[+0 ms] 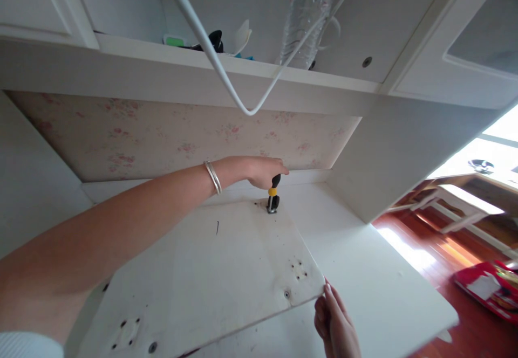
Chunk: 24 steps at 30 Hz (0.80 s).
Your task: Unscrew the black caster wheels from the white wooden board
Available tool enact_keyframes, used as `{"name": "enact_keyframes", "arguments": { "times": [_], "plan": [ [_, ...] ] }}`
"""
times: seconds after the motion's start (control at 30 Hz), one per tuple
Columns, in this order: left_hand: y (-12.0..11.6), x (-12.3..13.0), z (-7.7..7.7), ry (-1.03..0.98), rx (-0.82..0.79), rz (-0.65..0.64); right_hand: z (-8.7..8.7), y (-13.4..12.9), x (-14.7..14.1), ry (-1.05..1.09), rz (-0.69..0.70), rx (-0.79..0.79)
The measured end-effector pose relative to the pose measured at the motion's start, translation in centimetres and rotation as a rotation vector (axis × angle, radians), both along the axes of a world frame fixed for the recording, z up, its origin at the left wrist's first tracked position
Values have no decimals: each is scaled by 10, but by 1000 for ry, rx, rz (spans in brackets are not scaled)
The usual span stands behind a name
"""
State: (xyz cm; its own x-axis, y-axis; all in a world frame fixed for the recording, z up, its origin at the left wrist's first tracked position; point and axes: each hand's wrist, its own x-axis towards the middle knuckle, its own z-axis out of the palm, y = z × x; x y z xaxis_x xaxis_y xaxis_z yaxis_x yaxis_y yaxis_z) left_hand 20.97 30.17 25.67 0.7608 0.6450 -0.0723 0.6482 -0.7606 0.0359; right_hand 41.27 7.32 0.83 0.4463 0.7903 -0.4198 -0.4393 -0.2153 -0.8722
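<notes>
A white board (202, 272) with screw holes and dark marks lies on the white desk surface (348, 239). At its far right corner stands a small caster (274, 203) with a metal plate. My left hand (265, 173) is closed round the black handle of a screwdriver (272, 191) with a yellow collar; its shaft points down at the caster's plate, and the exact tip contact is too small to tell. My right hand (334, 317) pinches the board's near right corner between thumb and fingers.
A white cable (250, 112) hangs in front of the shelf (243, 67), which holds a clear plastic bottle (305, 21) and small items. Side panels flank the desk. A red item (488, 288) and white stool (469, 201) stand at right.
</notes>
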Motion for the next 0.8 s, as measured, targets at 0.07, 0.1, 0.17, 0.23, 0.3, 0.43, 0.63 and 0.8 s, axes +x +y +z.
{"name": "enact_keyframes", "arguments": {
  "times": [0.07, 0.1, 0.17, 0.23, 0.3, 0.43, 0.63, 0.8],
  "plan": [
    [-1, -1, 3, 9, 18, 32, 0, 0, 0, -3, 7, 14],
    [-1, -1, 3, 7, 42, 63, 0, 0, 0, -2, 14, 24],
    [-4, 1, 0, 6, 103, 124, 1, -1, 0, 4, 22, 37],
    [-8, 3, -3, 14, 152, 162, 1, -2, 0, 10, 27, 37],
    [-11, 4, -6, 31, 174, 173, 1, -2, 0, 13, 24, 35],
    [-15, 0, -3, 73, 133, 167, -2, -2, 0, 7, 26, 28],
    [-15, -7, 11, 129, 41, 135, -5, -1, 0, 4, 14, 42],
    [-17, 1, 9, 114, 169, 184, -3, -2, -1, 10, 37, 54]
  ]
}}
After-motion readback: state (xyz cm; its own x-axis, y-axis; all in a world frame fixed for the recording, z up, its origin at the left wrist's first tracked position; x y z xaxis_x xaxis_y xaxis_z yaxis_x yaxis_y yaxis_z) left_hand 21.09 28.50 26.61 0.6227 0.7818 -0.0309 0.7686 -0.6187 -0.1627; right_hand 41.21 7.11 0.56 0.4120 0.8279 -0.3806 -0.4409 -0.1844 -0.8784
